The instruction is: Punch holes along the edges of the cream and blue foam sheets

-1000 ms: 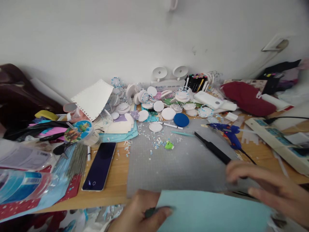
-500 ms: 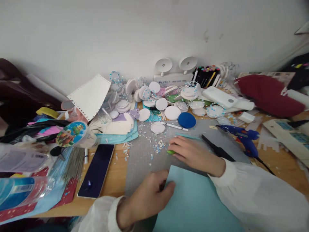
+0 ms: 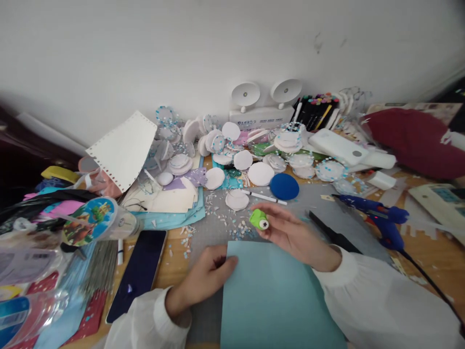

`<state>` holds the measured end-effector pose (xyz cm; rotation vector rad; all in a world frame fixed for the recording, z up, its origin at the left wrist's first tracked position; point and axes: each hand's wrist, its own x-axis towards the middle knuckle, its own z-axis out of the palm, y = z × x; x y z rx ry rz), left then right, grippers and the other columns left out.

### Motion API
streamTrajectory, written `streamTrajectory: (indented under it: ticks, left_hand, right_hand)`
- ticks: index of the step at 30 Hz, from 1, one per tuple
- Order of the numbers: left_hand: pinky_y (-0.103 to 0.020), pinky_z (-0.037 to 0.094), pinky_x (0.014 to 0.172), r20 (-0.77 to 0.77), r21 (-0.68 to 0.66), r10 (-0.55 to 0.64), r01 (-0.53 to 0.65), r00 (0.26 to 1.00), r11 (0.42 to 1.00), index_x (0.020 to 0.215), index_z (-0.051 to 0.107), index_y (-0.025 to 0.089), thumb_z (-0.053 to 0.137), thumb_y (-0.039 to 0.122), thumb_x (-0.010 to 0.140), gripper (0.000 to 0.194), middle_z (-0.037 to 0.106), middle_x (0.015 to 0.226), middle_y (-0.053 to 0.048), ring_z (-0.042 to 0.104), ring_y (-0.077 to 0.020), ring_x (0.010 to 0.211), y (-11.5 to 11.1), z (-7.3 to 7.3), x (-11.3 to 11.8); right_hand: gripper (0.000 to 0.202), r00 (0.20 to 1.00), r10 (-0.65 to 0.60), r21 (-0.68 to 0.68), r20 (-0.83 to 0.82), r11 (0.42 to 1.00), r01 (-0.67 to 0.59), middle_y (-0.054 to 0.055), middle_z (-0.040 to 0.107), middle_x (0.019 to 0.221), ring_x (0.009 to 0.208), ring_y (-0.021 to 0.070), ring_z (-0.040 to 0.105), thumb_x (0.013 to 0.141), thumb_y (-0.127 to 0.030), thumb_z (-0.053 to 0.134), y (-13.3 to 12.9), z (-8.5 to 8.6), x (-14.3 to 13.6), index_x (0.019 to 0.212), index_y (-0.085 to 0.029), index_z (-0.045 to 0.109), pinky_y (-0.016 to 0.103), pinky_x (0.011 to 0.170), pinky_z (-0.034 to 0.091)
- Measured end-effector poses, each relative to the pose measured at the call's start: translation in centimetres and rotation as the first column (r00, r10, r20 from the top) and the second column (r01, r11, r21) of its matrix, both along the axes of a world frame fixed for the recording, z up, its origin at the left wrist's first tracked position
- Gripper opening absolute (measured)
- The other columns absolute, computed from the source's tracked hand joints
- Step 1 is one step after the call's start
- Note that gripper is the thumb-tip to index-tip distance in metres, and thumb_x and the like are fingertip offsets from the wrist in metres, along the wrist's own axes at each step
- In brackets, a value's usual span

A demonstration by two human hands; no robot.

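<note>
My left hand (image 3: 207, 274) pinches the left edge of a light blue sheet of paper (image 3: 269, 295), thumb on top near its upper corner. Above the sheet's far edge, my right hand (image 3: 290, 235) holds a small green craft punch (image 3: 257, 218) between thumb and fingers. Its white end with a dark flower-like shape faces me. Beneath lies a grey cutting mat (image 3: 205, 232), strewn with tiny blue and white paper bits (image 3: 238, 232). Beyond the punch are a white disc (image 3: 237, 199), a white pen (image 3: 265, 197) and a blue round disc (image 3: 284, 186).
A black-handled knife-like tool (image 3: 332, 232) and a blue glue gun (image 3: 378, 213) with its cord lie right. On the left are a phone (image 3: 140, 271), a plastic tub (image 3: 94, 220) and a bottle (image 3: 32, 310). White discs and beaded rings crowd the back near a twin-headed lamp (image 3: 261, 116).
My right hand has lifted the green punch off the mat and turned its white end toward me. My left hand has shifted left and forward with the blue sheet, which now lies straighter.
</note>
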<state>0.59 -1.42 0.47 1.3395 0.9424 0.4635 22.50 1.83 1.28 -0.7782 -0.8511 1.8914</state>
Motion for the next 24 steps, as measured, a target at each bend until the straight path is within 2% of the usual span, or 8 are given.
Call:
streamTrajectory:
  ticks: [4,8,11,15,17,21,24]
  left_hand:
    - [-0.019,0.029,0.050,-0.004,0.043,-0.001,0.001,1.000,0.999,0.075,0.053,0.012,0.043,0.043,0.090,0.036,0.041,0.064,0.002,0.035,-0.0084,0.057,-0.4,-0.1,0.5]
    - [-0.019,0.026,0.050,-0.114,0.246,-0.070,0.096,0.991,0.964,0.065,0.044,0.015,0.041,0.032,0.091,0.032,0.038,0.060,0.004,0.033,-0.0073,0.055,-1.3,-0.4,1.3]
    - [-0.020,0.025,0.050,-0.162,0.329,-0.080,0.131,0.984,0.935,0.064,0.039,0.016,0.040,0.029,0.092,0.031,0.038,0.058,0.004,0.033,-0.0067,0.054,-1.6,-0.7,1.4]
    - [-0.020,0.026,0.051,-0.156,0.356,-0.085,0.136,0.984,0.924,0.067,0.041,0.016,0.038,0.029,0.094,0.030,0.039,0.059,0.004,0.034,-0.0067,0.054,-1.6,-0.9,1.2]
    - [-0.020,0.028,0.052,-0.159,0.362,-0.071,0.125,0.985,0.924,0.070,0.044,0.016,0.038,0.031,0.095,0.029,0.040,0.061,0.004,0.037,-0.0070,0.055,-1.5,-0.8,1.1]
    - [-0.020,0.029,0.052,-0.190,0.376,-0.066,0.135,0.979,0.917,0.072,0.045,0.016,0.038,0.032,0.095,0.029,0.040,0.061,0.004,0.038,-0.0073,0.055,-1.4,-0.8,0.9]
    - [-0.021,0.031,0.053,-0.205,0.401,-0.092,0.169,0.974,0.900,0.075,0.047,0.016,0.037,0.031,0.095,0.028,0.043,0.063,0.003,0.041,-0.0079,0.056,-1.5,-0.9,0.9]
  right_hand:
    - [0.022,0.973,0.002,-0.215,-0.229,0.975,-0.053,0.001,0.060,0.085,0.071,0.0085,0.056,0.080,-0.026,0.067,0.1,-0.6,-0.8,0.101,-0.019,0.064,0.018,0.063,0.049]
    - [0.023,0.951,-0.026,-0.330,-0.308,0.940,-0.082,0.002,0.062,0.084,0.070,0.0080,0.058,0.076,-0.030,0.072,-0.1,-0.5,-0.4,0.094,-0.016,0.065,0.015,0.062,0.050]
    - [0.027,0.974,-0.036,-0.271,-0.223,0.962,-0.027,0.002,0.064,0.090,0.082,0.0094,0.061,0.076,-0.031,0.074,-0.3,-0.2,0.3,0.098,-0.018,0.065,0.015,0.070,0.052]
    - [0.028,0.997,0.014,-0.104,-0.075,0.994,-0.022,0.003,0.064,0.096,0.088,0.0097,0.060,0.079,-0.031,0.072,-0.6,0.1,0.8,0.104,-0.021,0.062,0.017,0.078,0.050]
    - [0.031,1.000,0.022,-0.027,0.000,0.999,-0.022,0.001,0.063,0.092,0.082,0.0093,0.059,0.078,-0.031,0.073,-0.8,0.0,0.8,0.105,-0.023,0.060,0.019,0.075,0.049]
    - [0.042,0.986,0.043,0.089,0.161,0.994,-0.058,-0.001,0.056,0.084,0.071,0.0084,0.053,0.068,-0.036,0.081,-1.1,-0.4,0.6,0.102,-0.022,0.060,0.018,0.062,0.045]
    - [0.044,0.945,0.078,0.162,0.316,0.978,-0.135,0.000,0.054,0.085,0.074,0.0109,0.053,0.066,-0.041,0.081,-1.3,-0.5,0.4,0.099,-0.020,0.061,0.021,0.062,0.045]
